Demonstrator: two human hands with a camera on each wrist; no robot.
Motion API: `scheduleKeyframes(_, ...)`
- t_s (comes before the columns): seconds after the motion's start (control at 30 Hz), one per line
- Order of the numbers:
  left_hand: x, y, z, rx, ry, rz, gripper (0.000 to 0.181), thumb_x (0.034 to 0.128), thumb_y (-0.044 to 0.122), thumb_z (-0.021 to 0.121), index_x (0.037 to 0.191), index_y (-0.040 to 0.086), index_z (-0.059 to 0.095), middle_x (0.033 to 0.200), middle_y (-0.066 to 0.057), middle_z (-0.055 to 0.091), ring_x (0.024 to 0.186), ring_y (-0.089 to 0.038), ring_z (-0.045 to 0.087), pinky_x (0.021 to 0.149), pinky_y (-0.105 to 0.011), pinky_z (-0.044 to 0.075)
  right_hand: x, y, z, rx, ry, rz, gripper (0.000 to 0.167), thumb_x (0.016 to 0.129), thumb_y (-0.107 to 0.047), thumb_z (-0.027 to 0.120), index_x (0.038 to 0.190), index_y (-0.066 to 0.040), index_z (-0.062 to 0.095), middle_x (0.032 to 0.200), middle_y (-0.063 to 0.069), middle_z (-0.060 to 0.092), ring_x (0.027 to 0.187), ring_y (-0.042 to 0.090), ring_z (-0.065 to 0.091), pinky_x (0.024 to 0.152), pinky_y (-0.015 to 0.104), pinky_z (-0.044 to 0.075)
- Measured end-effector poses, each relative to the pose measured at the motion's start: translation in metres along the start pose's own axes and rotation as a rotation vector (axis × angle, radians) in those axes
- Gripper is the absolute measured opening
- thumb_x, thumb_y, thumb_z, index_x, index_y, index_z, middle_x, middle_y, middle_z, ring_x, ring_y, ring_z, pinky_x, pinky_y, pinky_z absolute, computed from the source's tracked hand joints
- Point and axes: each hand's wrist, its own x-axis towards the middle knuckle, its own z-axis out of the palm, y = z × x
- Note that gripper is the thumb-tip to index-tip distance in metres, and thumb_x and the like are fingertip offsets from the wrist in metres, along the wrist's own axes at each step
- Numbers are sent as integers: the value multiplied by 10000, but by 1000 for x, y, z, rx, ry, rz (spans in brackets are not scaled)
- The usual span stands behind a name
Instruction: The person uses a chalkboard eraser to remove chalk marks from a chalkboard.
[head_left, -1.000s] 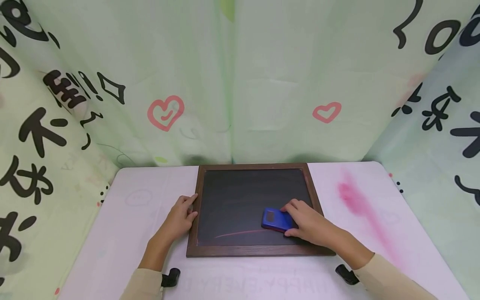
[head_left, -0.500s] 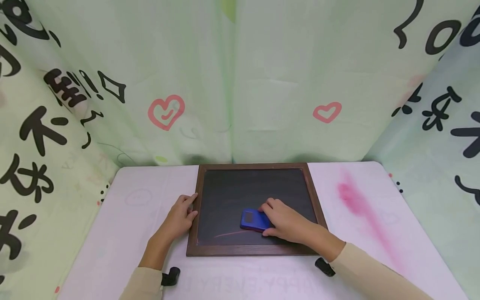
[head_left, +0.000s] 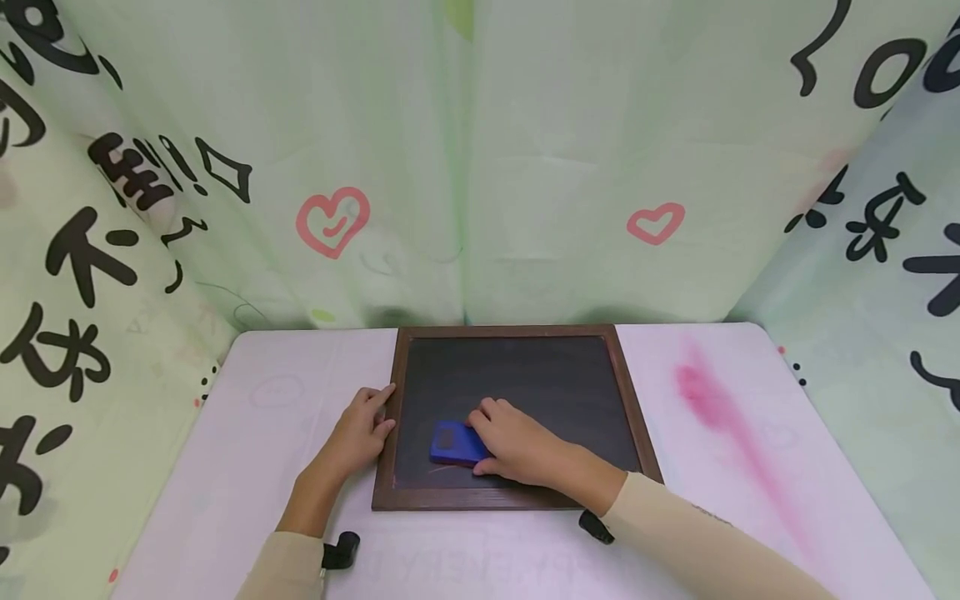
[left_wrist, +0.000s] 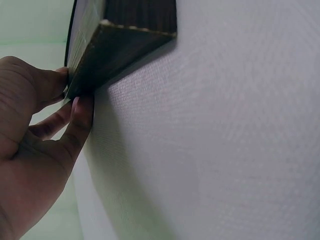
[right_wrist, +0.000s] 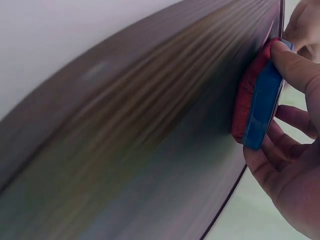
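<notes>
A small blackboard (head_left: 517,375) in a brown wooden frame lies on the table. At its left edge my left hand (head_left: 356,433) holds the frame between thumb and fingers; the left wrist view shows these fingers (left_wrist: 80,120) against the frame's side (left_wrist: 125,50). My right hand (head_left: 521,442) grips a blue board eraser (head_left: 452,443), thumb and fingertips on opposite sides. In the right wrist view the eraser (right_wrist: 262,107) has a red felt underside facing the board. Just below it, a short faint pink chalk line (head_left: 447,467) shows.
The table (head_left: 300,375) has a white cover with a pink smear (head_left: 705,396) at right. Pale green curtains (head_left: 540,167) with black writing and red hearts hang behind and on both sides. Black wrist straps (head_left: 341,550) show beside the beige sleeves (head_left: 281,571).
My right hand has slid the eraser leftward across the lower blackboard. The pink line's visible part has shortened to a stub at its left end. My left hand has stayed at the frame.
</notes>
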Motion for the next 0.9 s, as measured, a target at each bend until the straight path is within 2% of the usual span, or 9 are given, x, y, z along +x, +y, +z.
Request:
scheduleKeyframes(0.23,1,-1,-1,11,16,37,578,953,-44,662,1498,-68,471,1244,-244,536,847,-194,540,729,-316,475,20,-18,6,-51,-17,-34,605,915,-455,762,1337,-59,588,1219,87,575,1011,188,527,895,317,515)
scheduleKeyframes(0.43,3,-2,0,13,15,34,572,959,-37,659,1501,-57,476,1260,-244,538,855,-196,555,747,-333,487,30,-30,12,-124,-13,-87,599,911,-486,754,1328,-85,597,1211,59,572,1010,168,531,903,290,510)
scheduleKeyframes(0.63,3,-2,0,1,10,25,572,968,-30,653,1510,-46,470,1271,-239,535,848,-186,542,732,-310,479,34,-38,14,-158,-23,-98,591,908,-495,756,1317,-100,597,1220,53,565,1026,163,536,919,278,508)
scheduleKeyframes(0.9,3,-3,1,-2,6,22,572,966,-32,654,1507,-50,471,1261,-237,534,835,-185,534,730,-315,472,32,-35,10,-124,-71,-88,577,918,-489,747,1336,-123,589,1253,35,566,1065,149,543,935,270,510)
